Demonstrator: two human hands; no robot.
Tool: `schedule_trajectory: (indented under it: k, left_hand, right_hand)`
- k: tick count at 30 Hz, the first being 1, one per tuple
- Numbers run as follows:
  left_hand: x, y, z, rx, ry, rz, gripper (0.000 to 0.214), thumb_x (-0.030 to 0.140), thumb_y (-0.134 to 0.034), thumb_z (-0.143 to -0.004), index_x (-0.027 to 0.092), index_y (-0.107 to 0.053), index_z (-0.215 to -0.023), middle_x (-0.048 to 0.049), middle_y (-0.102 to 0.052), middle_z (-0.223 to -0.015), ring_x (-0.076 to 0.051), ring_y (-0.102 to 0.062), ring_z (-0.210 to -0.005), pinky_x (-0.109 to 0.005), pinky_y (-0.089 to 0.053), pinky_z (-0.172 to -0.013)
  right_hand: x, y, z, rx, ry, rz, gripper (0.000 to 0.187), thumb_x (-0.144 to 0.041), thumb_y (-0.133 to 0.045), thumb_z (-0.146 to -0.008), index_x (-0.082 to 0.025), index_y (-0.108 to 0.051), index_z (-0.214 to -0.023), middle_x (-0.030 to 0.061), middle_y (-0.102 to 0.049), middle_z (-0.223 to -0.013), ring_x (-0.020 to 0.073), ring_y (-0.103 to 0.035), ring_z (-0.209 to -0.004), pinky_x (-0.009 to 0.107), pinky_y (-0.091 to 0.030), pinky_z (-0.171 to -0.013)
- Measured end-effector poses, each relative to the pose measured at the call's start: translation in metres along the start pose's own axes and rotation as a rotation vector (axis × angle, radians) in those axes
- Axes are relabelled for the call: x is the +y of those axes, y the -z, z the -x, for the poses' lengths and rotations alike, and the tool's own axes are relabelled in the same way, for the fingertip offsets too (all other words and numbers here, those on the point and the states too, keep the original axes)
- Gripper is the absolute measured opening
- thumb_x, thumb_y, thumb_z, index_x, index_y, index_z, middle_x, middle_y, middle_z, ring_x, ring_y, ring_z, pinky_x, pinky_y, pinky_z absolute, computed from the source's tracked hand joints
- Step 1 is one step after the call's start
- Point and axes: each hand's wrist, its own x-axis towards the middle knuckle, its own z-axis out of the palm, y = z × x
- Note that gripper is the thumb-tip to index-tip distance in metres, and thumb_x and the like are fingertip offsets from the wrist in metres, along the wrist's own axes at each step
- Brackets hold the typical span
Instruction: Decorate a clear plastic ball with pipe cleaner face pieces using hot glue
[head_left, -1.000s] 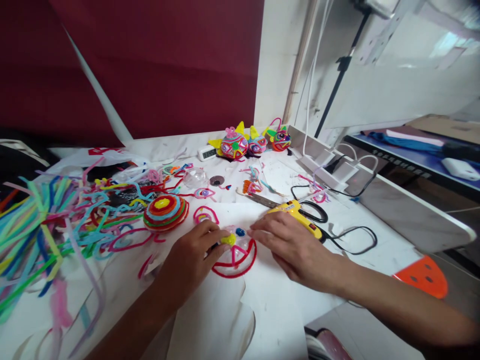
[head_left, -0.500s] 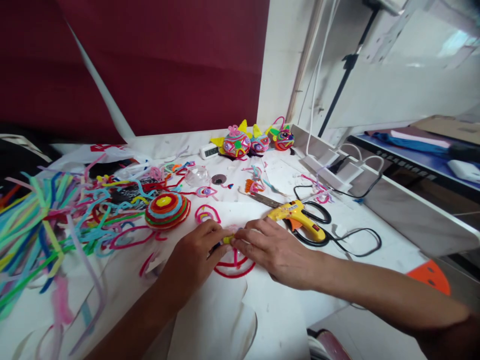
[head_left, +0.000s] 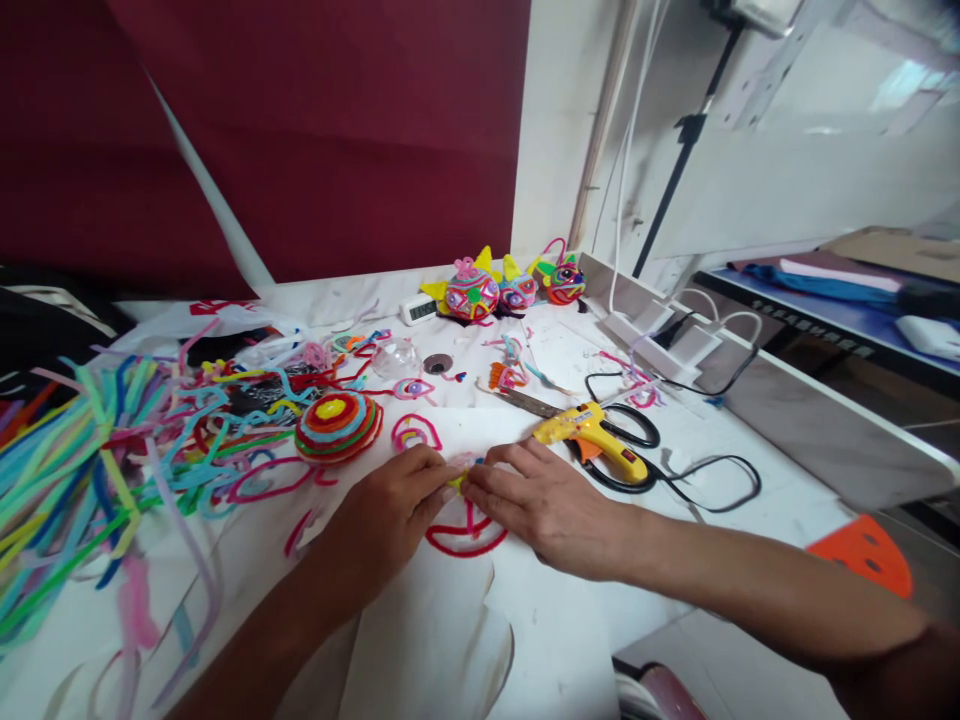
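White bag [head_left: 159,326], contents unclear; left hand [head_left: 382,515] and right hand [head_left: 536,510] pinch yellow piece [head_left: 457,482]; red arc [head_left: 466,551], long axis left–right, bows nearward.

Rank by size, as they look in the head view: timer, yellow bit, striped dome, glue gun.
1. Striped dome and glue gun: too alike to rank.
2. Timer, though farther off.
3. Yellow bit, by its visible part.
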Motion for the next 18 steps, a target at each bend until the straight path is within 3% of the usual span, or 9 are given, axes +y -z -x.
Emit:
schedule_trajectory:
  k: [6,12,18]
  left_hand:
    - [0.001,0.010,0.000,0.105,-0.133,-0.131,0.023,0.014,-0.048,-0.093,0.017,-0.067,-0.105,-0.0072,-0.066,-0.099,-0.016,-0.064,-0.091,-0.027,-0.053,-0.080]
    - [-0.003,-0.002,0.024,0.140,-0.330,-0.309,0.035,0.007,-0.051,-0.091,0.018,-0.059,-0.123,-0.0127,-0.064,-0.116,-0.023,-0.056,-0.115,-0.038,-0.050,-0.095]
    - [-0.007,-0.013,0.037,0.122,-0.315,-0.277,0.043,0.004,-0.051,-0.089,0.014,-0.052,-0.132,-0.0156,-0.062,-0.128,-0.026,-0.050,-0.125,-0.043,-0.043,-0.101]
  right_hand:
    - [0.000,0.000,0.001,-0.011,-0.007,0.012,0.035,-0.011,-0.040,-0.097,-0.008,-0.052,-0.130,0.0161,-0.059,-0.122,0.0277,-0.049,-0.111,0.042,-0.040,-0.078]
    - [0.000,-0.002,0.002,0.003,-0.004,0.029,0.036,-0.011,-0.036,-0.098,-0.010,-0.053,-0.129,0.0155,-0.059,-0.125,0.0278,-0.048,-0.109,0.043,-0.039,-0.079]
    - [0.000,-0.001,0.002,-0.007,-0.007,0.017,0.035,-0.011,-0.037,-0.097,-0.008,-0.053,-0.128,0.0145,-0.059,-0.126,0.0285,-0.048,-0.108,0.042,-0.038,-0.077]
